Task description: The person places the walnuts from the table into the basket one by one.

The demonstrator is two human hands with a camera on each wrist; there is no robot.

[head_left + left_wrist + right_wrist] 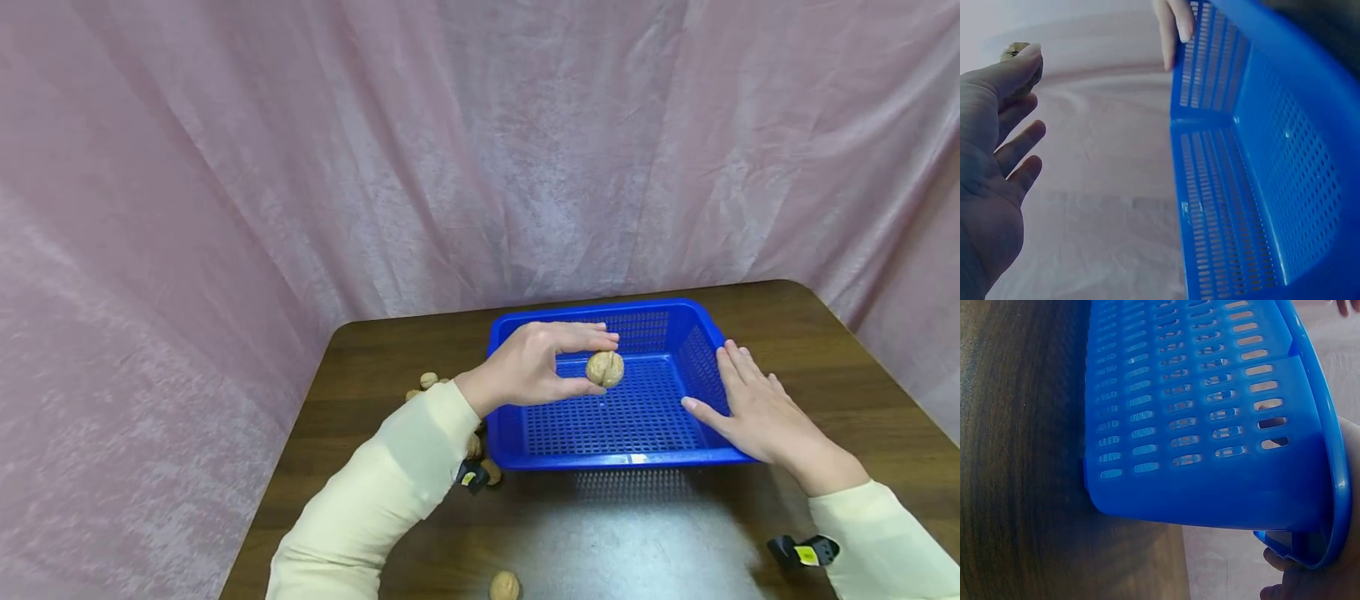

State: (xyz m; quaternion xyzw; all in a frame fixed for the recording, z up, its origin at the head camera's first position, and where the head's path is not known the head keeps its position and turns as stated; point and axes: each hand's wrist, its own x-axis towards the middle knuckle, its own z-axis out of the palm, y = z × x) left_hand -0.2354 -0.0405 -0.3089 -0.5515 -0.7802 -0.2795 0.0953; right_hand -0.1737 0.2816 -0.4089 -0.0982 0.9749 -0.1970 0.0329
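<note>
Between thumb and fingers, my left hand pinches a walnut above the inside of a blue plastic basket. The left wrist view shows that walnut at the fingertips, partly hidden by the thumb, with the other fingers loosely bent. My right hand rests on the basket's right rim, fingers straight and thumb stretched out over the inside. In the right wrist view the slotted basket wall fills the middle, and parts of the right hand show by the rim.
Several walnuts lie to the left of the basket, partly hidden behind the left forearm. One more walnut lies near the front of the brown wooden table. Pink curtains hang behind and beside the table.
</note>
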